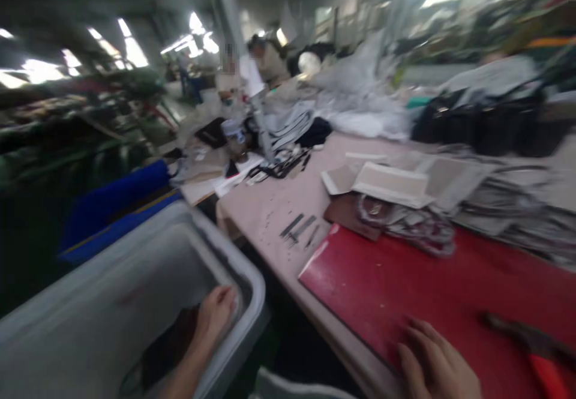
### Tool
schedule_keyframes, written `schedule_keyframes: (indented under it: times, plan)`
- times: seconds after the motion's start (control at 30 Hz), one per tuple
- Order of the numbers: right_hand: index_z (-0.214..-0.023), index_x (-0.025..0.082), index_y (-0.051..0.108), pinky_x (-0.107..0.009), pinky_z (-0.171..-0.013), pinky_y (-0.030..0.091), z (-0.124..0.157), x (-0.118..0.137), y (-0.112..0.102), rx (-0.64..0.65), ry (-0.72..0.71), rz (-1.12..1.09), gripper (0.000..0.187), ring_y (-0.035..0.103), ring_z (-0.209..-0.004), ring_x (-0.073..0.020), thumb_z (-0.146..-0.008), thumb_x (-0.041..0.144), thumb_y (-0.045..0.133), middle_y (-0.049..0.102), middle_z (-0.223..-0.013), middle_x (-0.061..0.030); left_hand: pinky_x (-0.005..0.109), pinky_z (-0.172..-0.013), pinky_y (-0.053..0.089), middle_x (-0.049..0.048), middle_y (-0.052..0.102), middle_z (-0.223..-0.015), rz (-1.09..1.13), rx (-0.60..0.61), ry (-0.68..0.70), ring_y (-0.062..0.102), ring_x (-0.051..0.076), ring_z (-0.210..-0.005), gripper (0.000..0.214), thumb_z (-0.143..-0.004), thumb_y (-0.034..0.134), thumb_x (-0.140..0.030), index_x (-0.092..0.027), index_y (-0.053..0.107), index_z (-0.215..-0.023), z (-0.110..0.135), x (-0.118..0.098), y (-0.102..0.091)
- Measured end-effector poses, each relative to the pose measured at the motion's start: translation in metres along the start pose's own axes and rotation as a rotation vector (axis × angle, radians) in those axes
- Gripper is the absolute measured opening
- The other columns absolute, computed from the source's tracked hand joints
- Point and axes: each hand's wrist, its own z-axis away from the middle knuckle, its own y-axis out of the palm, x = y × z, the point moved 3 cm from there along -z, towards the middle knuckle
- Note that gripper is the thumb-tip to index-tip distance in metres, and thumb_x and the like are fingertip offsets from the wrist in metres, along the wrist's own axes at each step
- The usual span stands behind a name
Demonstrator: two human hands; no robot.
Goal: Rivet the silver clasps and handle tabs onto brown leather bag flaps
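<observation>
My left hand point(218, 310) reaches over a large grey-white plastic bin point(252, 282), near its right inner wall, with the fingers curled closed. A dark brown piece point(168, 345) shows inside the bin beside my wrist. Blur hides whether the fingers grip it or anything else. On a red board point(360, 291), my right hand point(436, 360) lies with its fingers apart and nothing in them. To its right rests a dark metal hand tool point(522, 333) with a red grip, perhaps pincers; its kind is blurred.
Light-coloured panels point(391, 184) and grey looped strips point(504, 207) are piled behind the board. Small dark tools point(299, 228) lie on the pinkish table point(265, 207). Beyond the bin stands a blue crate point(121, 201). Dark bags point(486, 120) sit at the back; people work farther off.
</observation>
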Motion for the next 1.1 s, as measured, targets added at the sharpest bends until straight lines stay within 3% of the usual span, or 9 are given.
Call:
schedule_keyframes:
  times: [0.07,0.17,0.27,0.33,0.47,0.6,0.8,0.93,1.1]
  plan:
    - [-0.109,0.019,0.064,-0.04,-0.082,0.055,-0.003,-0.009,-0.007,-0.076,0.007,0.171,0.026,0.069,-0.097,-0.0259,-0.097,0.037,0.048,0.07,-0.114,-0.0115,0.035,-0.069,0.058,0.0097,0.074,-0.086,0.049,0.125,0.126,0.072,0.026,-0.073,0.045,-0.07,0.08,-0.048,-0.013,0.07,-0.097,-0.004,-0.038,0.047]
    - [-0.106,0.019,0.067,-0.041,-0.083,0.054,0.001,-0.029,-0.013,-0.146,0.09,0.355,0.029,0.068,-0.096,-0.0261,-0.097,0.036,0.045,0.07,-0.115,-0.0118,0.038,-0.08,0.057,0.0096,0.075,-0.09,-0.039,0.303,0.477,0.073,0.029,-0.085,0.044,-0.077,0.069,-0.056,-0.017,0.072,-0.097,0.026,-0.11,0.111]
    - [-0.106,0.019,0.068,-0.042,-0.086,0.051,0.01,-0.039,-0.013,-0.198,0.117,0.407,0.03,0.067,-0.098,-0.0265,-0.095,0.033,0.044,0.07,-0.116,-0.0117,0.037,-0.086,0.054,0.0085,0.075,-0.095,-0.178,0.403,0.841,0.071,0.026,-0.09,0.03,-0.09,0.055,-0.043,-0.019,0.072,-0.097,0.073,-0.18,0.171]
    - [-0.108,0.019,0.068,-0.042,-0.088,0.049,0.012,-0.039,-0.012,-0.218,0.108,0.42,0.029,0.066,-0.1,-0.0266,-0.095,0.031,0.044,0.07,-0.115,-0.0118,0.036,-0.085,0.053,0.0088,0.075,-0.095,-0.301,0.47,0.972,0.07,0.024,-0.088,0.025,-0.094,0.051,-0.034,-0.019,0.071,-0.095,0.09,-0.219,0.213]
    - [-0.109,0.019,0.066,-0.042,-0.09,0.046,0.009,-0.033,-0.013,-0.233,0.105,0.43,0.027,0.064,-0.101,-0.0269,-0.093,0.027,0.046,0.069,-0.114,-0.0118,0.035,-0.099,0.047,0.0119,0.069,-0.115,-0.51,0.407,1.217,0.064,0.024,-0.109,0.023,-0.091,0.059,-0.022,-0.016,0.066,-0.112,0.096,-0.275,0.287]
    - [-0.111,0.018,0.065,-0.043,-0.092,0.044,0.006,-0.031,-0.015,-0.249,0.116,0.439,0.027,0.063,-0.103,-0.028,-0.092,0.026,0.048,0.068,-0.115,-0.0122,0.038,-0.103,0.044,0.0148,0.064,-0.12,-0.774,0.334,1.35,0.058,0.028,-0.119,0.033,-0.09,0.066,-0.032,-0.014,0.065,-0.117,0.107,-0.301,0.341]
    - [-0.112,0.019,0.064,-0.042,-0.092,0.043,0.006,-0.029,-0.016,-0.257,0.128,0.452,0.027,0.062,-0.103,-0.0277,-0.089,0.023,0.05,0.068,-0.115,-0.0115,0.045,-0.1,0.045,0.0192,0.064,-0.113,-0.86,0.356,1.342,0.059,0.034,-0.113,0.032,-0.093,0.061,-0.041,-0.011,0.07,-0.1,0.139,-0.284,0.362]
    - [-0.112,0.019,0.064,-0.043,-0.093,0.043,0.005,-0.028,-0.015,-0.249,0.139,0.423,0.026,0.061,-0.104,-0.0279,-0.091,0.024,0.049,0.068,-0.115,-0.0112,0.049,-0.104,0.04,0.0212,0.064,-0.11,-0.562,0.47,1.189,0.058,0.038,-0.115,0.003,-0.08,0.067,-0.015,-0.012,0.066,-0.081,0.145,-0.271,0.352]
    - [-0.112,0.019,0.063,-0.045,-0.093,0.044,0.004,-0.028,-0.014,-0.209,0.18,0.371,0.026,0.061,-0.105,-0.0285,-0.094,0.028,0.047,0.066,-0.118,-0.0122,0.046,-0.097,0.047,0.0144,0.065,-0.086,-0.268,0.423,1.001,0.064,0.031,-0.099,0.016,-0.086,0.056,-0.015,-0.017,0.054,-0.07,0.125,-0.313,0.329]
